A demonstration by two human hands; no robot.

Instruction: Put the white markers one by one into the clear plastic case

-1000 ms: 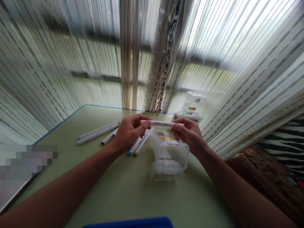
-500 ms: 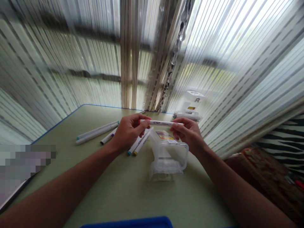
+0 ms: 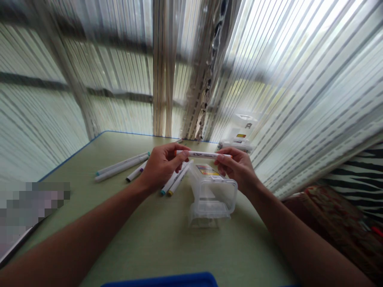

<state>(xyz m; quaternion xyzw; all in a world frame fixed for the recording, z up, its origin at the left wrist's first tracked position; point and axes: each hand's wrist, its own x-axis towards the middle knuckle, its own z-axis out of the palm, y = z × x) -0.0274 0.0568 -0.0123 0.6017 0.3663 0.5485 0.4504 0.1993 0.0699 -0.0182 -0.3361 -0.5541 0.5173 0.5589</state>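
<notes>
A white marker with orange ends is held level above the table, gripped at both ends. My left hand pinches its left end and my right hand pinches its right end. Just below the marker a clear plastic box lies open on the green table. Several white markers lie loose on the table to the left, two more under my left hand.
A second clear case with labels stands at the table's far right by the striped curtains. A blue object shows at the near edge. A patterned and zebra-striped cushion lies to the right.
Both hands keep the marker held in the same place. Only the head view has shifted slightly.
</notes>
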